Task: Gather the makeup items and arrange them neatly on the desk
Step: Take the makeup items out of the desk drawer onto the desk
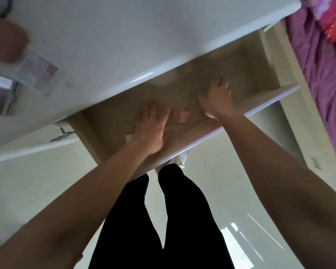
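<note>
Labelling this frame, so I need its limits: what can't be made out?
Head view only:
- drawer back: hidden under the desk.
- right hand: motion-blurred, contact unclear.
- pink item: blurred; its kind, and whether the left hand touches it, unclear.
- palette: blurred, shades unreadable.

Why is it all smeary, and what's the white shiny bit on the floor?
Head view: motion blur smears the right hand and the palette; the left hand is sharper. Head view: the white patch is glare on the glossy floor; the wide lens bends straight edges.
</note>
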Demonstrator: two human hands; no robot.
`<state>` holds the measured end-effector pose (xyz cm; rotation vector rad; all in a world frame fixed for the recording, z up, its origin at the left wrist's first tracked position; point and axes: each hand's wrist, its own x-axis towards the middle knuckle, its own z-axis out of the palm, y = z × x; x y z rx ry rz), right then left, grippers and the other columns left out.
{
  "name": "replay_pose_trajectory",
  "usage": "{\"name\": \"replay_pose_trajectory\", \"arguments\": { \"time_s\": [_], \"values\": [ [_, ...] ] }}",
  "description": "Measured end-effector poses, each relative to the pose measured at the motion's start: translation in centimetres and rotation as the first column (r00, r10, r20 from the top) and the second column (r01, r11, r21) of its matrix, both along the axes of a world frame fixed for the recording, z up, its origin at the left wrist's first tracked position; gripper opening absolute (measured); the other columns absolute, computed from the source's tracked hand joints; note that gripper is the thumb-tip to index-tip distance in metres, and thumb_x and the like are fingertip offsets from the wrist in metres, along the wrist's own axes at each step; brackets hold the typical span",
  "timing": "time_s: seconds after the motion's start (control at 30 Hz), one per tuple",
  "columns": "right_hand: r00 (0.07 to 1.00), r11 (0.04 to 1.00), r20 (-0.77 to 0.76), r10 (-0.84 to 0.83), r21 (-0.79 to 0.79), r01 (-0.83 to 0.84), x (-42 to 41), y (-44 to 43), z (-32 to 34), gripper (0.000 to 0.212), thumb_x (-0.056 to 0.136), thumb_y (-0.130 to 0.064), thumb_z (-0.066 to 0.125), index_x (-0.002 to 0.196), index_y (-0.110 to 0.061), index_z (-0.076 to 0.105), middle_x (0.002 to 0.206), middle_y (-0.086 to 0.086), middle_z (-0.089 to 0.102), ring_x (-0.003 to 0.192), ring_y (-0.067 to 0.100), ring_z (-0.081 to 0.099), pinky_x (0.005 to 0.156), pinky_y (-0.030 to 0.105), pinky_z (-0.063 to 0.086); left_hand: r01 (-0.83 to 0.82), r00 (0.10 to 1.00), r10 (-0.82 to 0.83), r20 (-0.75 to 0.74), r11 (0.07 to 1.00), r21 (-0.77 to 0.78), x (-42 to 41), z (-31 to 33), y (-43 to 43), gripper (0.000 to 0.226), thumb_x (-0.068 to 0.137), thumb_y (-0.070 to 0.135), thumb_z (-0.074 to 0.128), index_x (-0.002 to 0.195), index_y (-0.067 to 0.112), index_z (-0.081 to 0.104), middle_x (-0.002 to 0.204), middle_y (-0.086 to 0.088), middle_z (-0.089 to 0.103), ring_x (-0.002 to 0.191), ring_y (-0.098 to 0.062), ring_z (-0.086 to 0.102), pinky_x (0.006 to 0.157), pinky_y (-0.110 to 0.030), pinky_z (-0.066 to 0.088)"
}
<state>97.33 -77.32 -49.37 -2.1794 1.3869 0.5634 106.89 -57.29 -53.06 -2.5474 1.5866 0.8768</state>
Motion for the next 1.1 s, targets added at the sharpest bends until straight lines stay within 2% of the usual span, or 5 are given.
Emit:
{"name": "replay_pose_trajectory", "arguments": {
  "time_s": [0.27,0.6,0.77,0.93,1.1],
  "values": [
    [0.983,0.973,0.078,0.168,-0.171,-0.153,5.4,-8.5,-3.6,0.089,0.094,-0.066,0.037,0.158,-0.013,0.008,0.165,0.015,-0.005,0.15,0.041,-0.012,0.121,0.052,0.004,-0.043,0.988,0.03,0.155,0.996,0.078,-0.8,-3.3,-0.4,0.088,0.084,0.065,0.047,0.155,0.028,0.01,0.163,-0.016,-0.004,0.146,-0.048,-0.001,0.111,-0.065,0.017],
    [0.836,0.834,0.08,0.542,-0.176,-0.523,1.1,-5.9,-5.5,0.043,0.099,-0.012,0.049,0.141,-0.018,0.043,0.151,0.018,0.031,0.137,0.046,0.029,0.101,0.054,0.04,-0.104,0.983,0.087,0.164,0.99,0.097,-0.7,-2.8,-0.6,0.089,0.078,0.06,0.059,0.153,0.032,0.019,0.164,-0.009,0.001,0.148,-0.041,0.001,0.113,-0.061,0.018],
    [0.864,0.895,0.243,0.441,-0.051,-0.443,-1.1,-2.9,-3.4,0.05,0.091,-0.035,0.06,0.136,-0.016,0.05,0.132,0.016,0.051,0.118,0.039,0.049,0.093,0.043,0.048,-0.137,0.968,0.115,0.222,0.987,0.088,-0.6,-2.6,0.0,0.087,0.072,0.058,0.065,0.146,0.024,0.032,0.159,-0.019,0.021,0.142,-0.043,0.023,0.106,-0.058,0.03],
    [0.784,0.803,0.277,0.556,0.067,-0.593,-0.2,1.4,-2.0,0.055,0.086,-0.041,0.067,0.133,-0.017,0.052,0.127,0.013,0.05,0.113,0.034,0.052,0.089,0.041,0.05,-0.558,0.805,0.471,0.36,0.808,0.189,-1.2,-0.9,1.6,0.113,0.058,0.083,0.063,0.137,0.011,0.028,0.141,-0.028,0.033,0.119,-0.043,0.041,0.089,-0.048,0.041],
    [0.736,0.738,0.075,0.672,0.017,-0.675,0.9,4.8,-3.1,0.049,0.087,-0.025,0.066,0.131,-0.011,0.05,0.127,0.019,0.047,0.113,0.038,0.049,0.082,0.042,0.048,-0.683,0.723,0.68,0.123,0.676,0.279,-0.3,-1.0,4.2,0.106,0.067,0.055,0.079,0.14,0.005,0.021,0.135,-0.028,0.032,0.116,-0.046,0.045,0.093,-0.045,0.044]
  ]
}}
